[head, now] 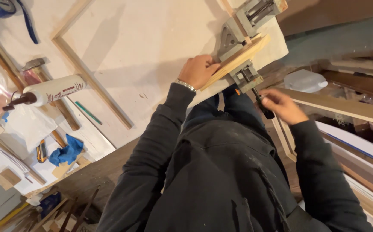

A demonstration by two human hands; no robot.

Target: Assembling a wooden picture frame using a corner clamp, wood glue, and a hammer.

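One pale tabletop, carrying thin wooden frame strips laid in a corner shape. One grey metal corner clamp at the tabletop's edge, gripping a flat wood piece set at a slant. One white glue bottle with dark nozzle, lying well apart beside a blue cloth. Left hand: fingers pressed flat against the wood piece. Right hand: fingers clenched round the clamp's black screw handle.
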